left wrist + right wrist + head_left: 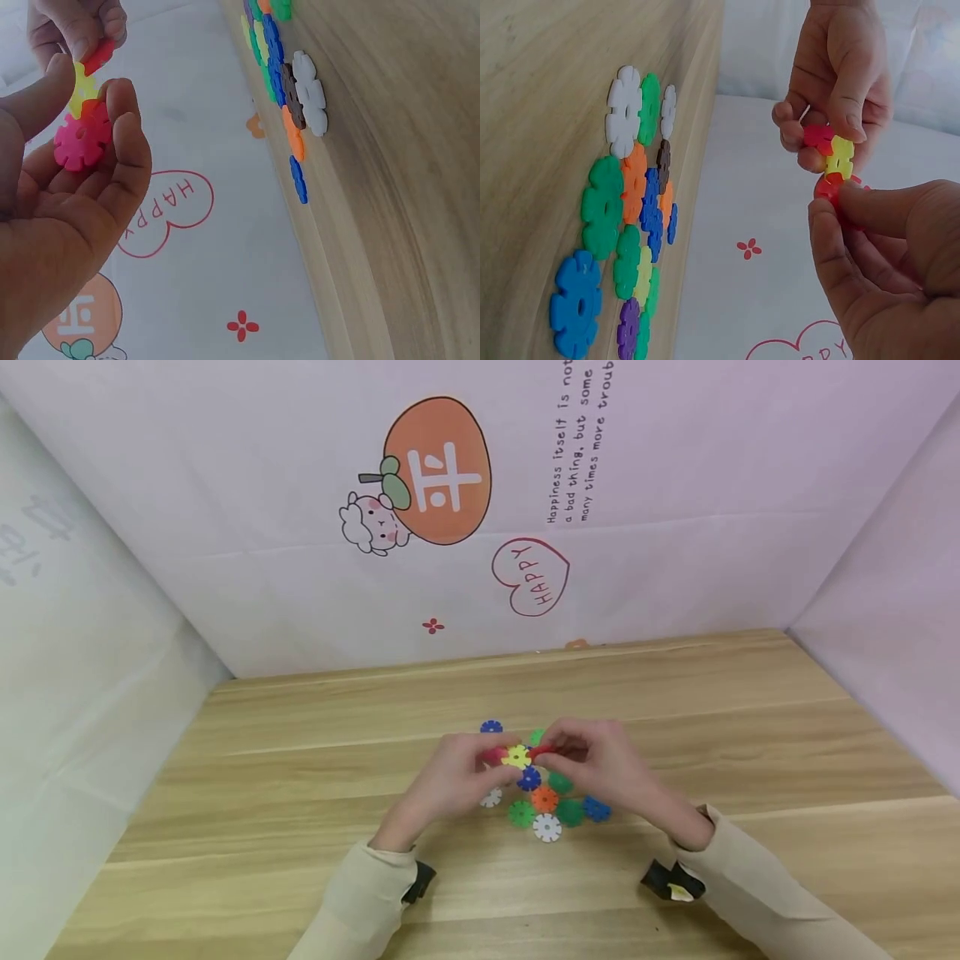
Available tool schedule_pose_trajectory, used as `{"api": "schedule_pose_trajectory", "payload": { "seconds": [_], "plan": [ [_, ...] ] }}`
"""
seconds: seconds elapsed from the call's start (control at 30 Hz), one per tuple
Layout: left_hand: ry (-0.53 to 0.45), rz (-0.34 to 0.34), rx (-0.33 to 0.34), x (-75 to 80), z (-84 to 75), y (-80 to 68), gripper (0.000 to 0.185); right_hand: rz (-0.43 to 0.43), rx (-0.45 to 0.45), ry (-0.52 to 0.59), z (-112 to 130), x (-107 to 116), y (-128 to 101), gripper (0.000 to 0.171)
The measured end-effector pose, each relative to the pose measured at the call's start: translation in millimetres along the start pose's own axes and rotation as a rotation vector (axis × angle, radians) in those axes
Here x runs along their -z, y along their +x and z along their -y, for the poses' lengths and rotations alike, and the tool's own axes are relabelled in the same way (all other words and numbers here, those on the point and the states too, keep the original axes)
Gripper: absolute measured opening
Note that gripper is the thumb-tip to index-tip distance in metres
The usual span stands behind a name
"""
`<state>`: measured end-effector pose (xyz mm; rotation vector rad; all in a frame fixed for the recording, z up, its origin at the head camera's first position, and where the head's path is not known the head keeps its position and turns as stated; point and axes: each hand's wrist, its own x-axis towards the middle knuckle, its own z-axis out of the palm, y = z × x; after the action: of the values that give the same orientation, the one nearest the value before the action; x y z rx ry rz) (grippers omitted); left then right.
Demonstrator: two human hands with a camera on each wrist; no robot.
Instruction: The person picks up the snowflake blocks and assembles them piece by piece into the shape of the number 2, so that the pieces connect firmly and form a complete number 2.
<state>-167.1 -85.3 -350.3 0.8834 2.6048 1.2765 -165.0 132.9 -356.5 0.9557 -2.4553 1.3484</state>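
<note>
You are holding both hands raised just above the worktop [300,777], close together, with fingertips nearly meeting. Your left hand [450,781] is curling its thumb and fingers [124,112] into a pinch, palm turned inward toward the other hand. Your right hand [603,764] is mirroring it, thumb and forefinger pinching, the remaining fingers [832,247] curled loosely. Both forearms in beige sleeves [360,902] are angling in from the near edge of the worktop, wrists slightly bent.

"HAPPY" in red heart [530,577] on wall, "Happiness itself" lines [581,439]
</note>
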Motion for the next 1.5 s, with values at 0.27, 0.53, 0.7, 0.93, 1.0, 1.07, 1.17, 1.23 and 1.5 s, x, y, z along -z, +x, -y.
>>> {"api": "schedule_pose_trajectory", "payload": {
  "seconds": [0.27, 0.53, 0.7, 0.93, 1.0, 1.07, 1.17, 1.23, 1.5],
  "plan": [
    [0.031, -0.068, -0.069, -0.8, -3.9, -2.2, 0.034, -0.053, 0.057, 0.019, 3.8, -3.3, 0.8, 0.013],
    [0.043, -0.094, -0.103, -2.8, -4.7, -1.9, 0.034, -0.122, 0.096, 0.033, 3.4, -4.7, 1.1, 0.015],
    [0.099, -0.086, -0.080, -3.9, -6.1, -1.8, 0.039, -0.114, 0.076, 0.019, 1.7, -3.7, 2.0, 0.015],
    [0.091, -0.097, -0.094, -5.3, -4.6, -1.6, 0.039, -0.038, 0.014, 0.023, 1.3, -0.9, 2.5, 0.011],
    [0.108, -0.116, -0.098, -6.4, -4.2, -1.3, 0.038, -0.019, 0.003, 0.030, 1.2, -0.7, 2.4, 0.011],
    [0.117, -0.125, -0.096, -7.7, -3.6, -0.8, 0.038, -0.008, -0.005, 0.037, 0.4, -0.9, 1.8, 0.013],
    [0.121, -0.116, -0.092, -9.1, -2.8, -0.2, 0.036, -0.012, -0.012, 0.056, -1.3, -1.7, 0.9, 0.014],
    [0.114, -0.102, -0.090, -9.7, -2.2, -0.1, 0.035, -0.019, -0.018, 0.073, -2.3, -2.4, 0.1, 0.013],
    [0.111, -0.075, -0.139, -9.5, -2.1, -0.1, 0.034, -0.056, -0.031, 0.107, -2.1, -3.5, -0.7, 0.011]
  ]
}}
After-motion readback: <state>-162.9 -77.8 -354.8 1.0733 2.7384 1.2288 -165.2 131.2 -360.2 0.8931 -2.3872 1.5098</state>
